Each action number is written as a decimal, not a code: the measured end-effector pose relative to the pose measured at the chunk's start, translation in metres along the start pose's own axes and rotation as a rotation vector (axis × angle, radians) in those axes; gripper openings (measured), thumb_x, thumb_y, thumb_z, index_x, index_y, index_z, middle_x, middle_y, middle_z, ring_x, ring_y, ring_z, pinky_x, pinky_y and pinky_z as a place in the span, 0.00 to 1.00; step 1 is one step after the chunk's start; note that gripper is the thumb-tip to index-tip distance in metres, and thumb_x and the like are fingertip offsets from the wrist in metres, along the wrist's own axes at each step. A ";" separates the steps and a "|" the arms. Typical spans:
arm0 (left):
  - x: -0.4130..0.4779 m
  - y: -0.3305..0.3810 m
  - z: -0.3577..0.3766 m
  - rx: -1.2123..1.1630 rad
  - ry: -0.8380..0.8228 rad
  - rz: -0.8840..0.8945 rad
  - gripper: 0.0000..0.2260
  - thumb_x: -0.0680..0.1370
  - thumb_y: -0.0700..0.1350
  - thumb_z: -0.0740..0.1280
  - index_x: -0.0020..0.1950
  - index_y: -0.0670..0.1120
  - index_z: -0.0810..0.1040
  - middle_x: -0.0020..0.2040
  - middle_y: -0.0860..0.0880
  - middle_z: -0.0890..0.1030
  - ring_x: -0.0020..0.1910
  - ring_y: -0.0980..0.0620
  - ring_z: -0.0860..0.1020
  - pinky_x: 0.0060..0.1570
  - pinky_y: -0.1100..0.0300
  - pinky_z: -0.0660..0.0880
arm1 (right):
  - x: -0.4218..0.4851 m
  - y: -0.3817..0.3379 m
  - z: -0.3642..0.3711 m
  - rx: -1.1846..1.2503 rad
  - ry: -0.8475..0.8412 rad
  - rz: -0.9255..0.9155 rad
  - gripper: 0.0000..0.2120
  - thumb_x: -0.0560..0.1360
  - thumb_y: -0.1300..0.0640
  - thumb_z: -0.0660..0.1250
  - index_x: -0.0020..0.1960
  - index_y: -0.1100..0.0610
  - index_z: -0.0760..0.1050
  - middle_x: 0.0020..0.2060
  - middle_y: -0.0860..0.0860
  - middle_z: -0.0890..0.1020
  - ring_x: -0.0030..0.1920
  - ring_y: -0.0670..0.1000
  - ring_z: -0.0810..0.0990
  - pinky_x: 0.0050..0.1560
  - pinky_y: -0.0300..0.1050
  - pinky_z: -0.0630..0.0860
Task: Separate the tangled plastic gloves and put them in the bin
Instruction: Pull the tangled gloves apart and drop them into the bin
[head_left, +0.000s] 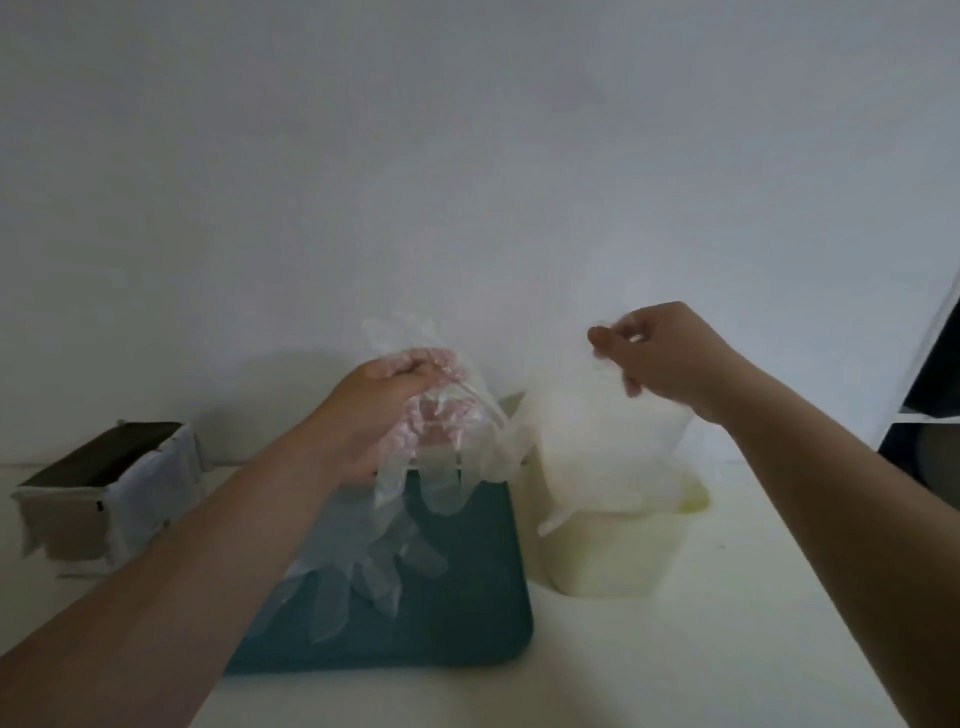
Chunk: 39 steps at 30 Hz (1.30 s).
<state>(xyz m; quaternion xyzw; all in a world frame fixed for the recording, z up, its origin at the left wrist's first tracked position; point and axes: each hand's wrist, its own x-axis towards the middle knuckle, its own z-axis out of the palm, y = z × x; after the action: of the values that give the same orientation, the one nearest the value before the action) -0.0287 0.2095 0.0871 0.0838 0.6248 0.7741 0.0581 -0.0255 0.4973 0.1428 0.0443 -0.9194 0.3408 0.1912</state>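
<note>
My left hand (387, 410) grips a bunch of tangled clear plastic gloves (441, 467) above a teal tray (467, 623); several glove fingers dangle down onto the tray. My right hand (670, 358) is raised to the right and pinches one clear glove (587, 447) by its cuff. That glove hangs over a pale translucent bin (608, 556) standing right of the tray, and its lower end reaches the bin's rim. A thin film of plastic still stretches between the single glove and the bunch.
A white table (675, 665) carries everything and runs back to a plain white wall. A dark box wrapped in torn white paper (104, 493) stands at the left. A white shelf unit (930, 405) is at the right edge.
</note>
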 end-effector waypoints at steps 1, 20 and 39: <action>0.000 0.006 0.001 -0.023 -0.027 0.010 0.11 0.83 0.37 0.67 0.65 0.39 0.80 0.64 0.40 0.84 0.59 0.35 0.84 0.56 0.41 0.83 | 0.008 0.010 0.003 -0.085 0.009 0.002 0.16 0.81 0.43 0.66 0.43 0.52 0.83 0.25 0.50 0.82 0.28 0.37 0.78 0.39 0.42 0.74; 0.096 -0.016 0.122 0.330 -0.149 -0.192 0.04 0.80 0.34 0.70 0.53 0.39 0.83 0.41 0.42 0.86 0.33 0.49 0.85 0.33 0.58 0.83 | 0.086 0.120 0.068 0.015 -0.143 0.196 0.18 0.80 0.55 0.71 0.68 0.57 0.76 0.52 0.48 0.79 0.58 0.54 0.80 0.48 0.35 0.77; 0.084 -0.048 0.098 0.733 0.134 0.173 0.12 0.76 0.40 0.75 0.58 0.50 0.83 0.54 0.53 0.83 0.54 0.55 0.81 0.54 0.63 0.78 | -0.004 0.043 0.061 -0.287 -0.660 0.251 0.32 0.82 0.36 0.56 0.82 0.35 0.46 0.84 0.50 0.51 0.79 0.61 0.60 0.77 0.58 0.61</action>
<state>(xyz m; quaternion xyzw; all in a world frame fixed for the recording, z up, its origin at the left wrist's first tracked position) -0.0916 0.3296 0.0649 0.1006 0.8533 0.5050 -0.0819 -0.0501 0.4907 0.0732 0.0115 -0.9681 0.1969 -0.1543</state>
